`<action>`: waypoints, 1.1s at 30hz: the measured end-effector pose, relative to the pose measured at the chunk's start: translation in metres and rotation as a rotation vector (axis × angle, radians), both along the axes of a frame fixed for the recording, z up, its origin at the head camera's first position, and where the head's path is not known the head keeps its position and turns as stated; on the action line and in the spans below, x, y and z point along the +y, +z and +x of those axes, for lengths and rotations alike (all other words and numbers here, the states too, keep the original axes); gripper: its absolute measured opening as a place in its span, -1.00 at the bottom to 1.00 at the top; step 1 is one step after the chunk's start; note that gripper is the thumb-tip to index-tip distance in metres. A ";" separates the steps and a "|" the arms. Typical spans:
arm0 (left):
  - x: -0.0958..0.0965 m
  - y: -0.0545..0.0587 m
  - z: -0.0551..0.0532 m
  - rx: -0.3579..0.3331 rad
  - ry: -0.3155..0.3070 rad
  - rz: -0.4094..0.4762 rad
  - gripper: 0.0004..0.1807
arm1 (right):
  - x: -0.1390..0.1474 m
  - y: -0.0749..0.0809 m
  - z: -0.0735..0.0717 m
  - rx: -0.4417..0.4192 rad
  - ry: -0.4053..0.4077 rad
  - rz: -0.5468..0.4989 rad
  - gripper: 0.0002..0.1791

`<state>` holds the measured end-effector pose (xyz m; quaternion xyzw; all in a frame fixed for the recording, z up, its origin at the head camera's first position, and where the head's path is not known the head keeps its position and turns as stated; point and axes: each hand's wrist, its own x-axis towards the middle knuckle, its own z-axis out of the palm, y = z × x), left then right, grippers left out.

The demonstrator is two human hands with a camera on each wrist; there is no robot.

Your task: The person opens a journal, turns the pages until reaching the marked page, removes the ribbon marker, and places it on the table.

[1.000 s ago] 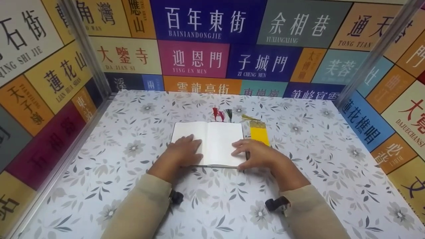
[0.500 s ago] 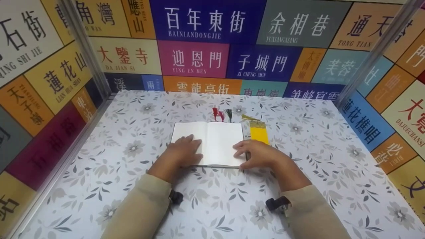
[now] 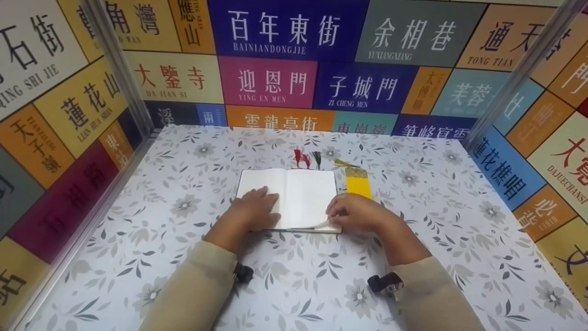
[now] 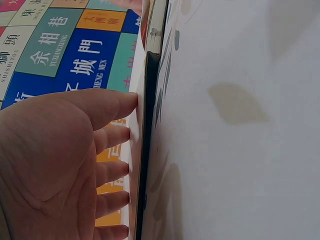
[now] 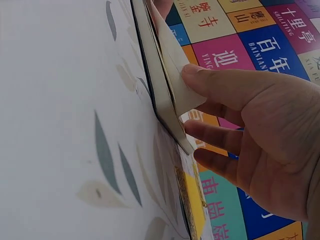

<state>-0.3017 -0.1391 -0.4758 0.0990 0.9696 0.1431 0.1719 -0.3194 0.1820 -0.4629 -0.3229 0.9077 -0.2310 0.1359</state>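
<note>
A notebook [image 3: 308,197] with blank white pages lies spread on the table. My left hand [image 3: 255,209] rests on its left page, fingers extended; in the left wrist view the fingertips and thumb [image 4: 120,107] touch the paper. At the lower right corner, my right hand [image 3: 360,214] pinches a page [image 5: 182,95] between thumb and fingers and lifts that corner off the pages below. The right wrist view shows the thumb on the raised page and two other fingers spread near the notebook's edge.
A yellow bookmark [image 3: 358,185] with a gold tassel lies just right of the notebook, partly behind my right hand. Red tassels [image 3: 297,157] and a dark green tassel [image 3: 316,158] stick out past the top edge. Printed panels [image 3: 266,82] wall the floral-covered table [image 3: 183,276].
The fingers of my right hand have closed together on the page's lower right corner, which is now raised. My left hand has stayed in place.
</note>
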 end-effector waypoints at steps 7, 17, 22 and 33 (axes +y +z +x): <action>0.000 0.000 0.001 0.003 -0.009 0.002 -0.20 | -0.002 -0.005 -0.001 0.004 -0.033 -0.030 -0.85; -0.001 0.000 0.002 0.005 -0.014 0.000 -0.18 | 0.002 -0.005 -0.002 -0.178 -0.174 -0.133 -0.88; -0.001 0.000 0.001 -0.001 -0.013 0.000 -0.18 | 0.002 -0.005 -0.002 -0.219 -0.252 -0.136 -0.85; 0.000 0.002 0.002 0.030 -0.013 -0.001 -0.19 | -0.002 0.006 0.002 -0.107 -0.338 -0.104 -0.92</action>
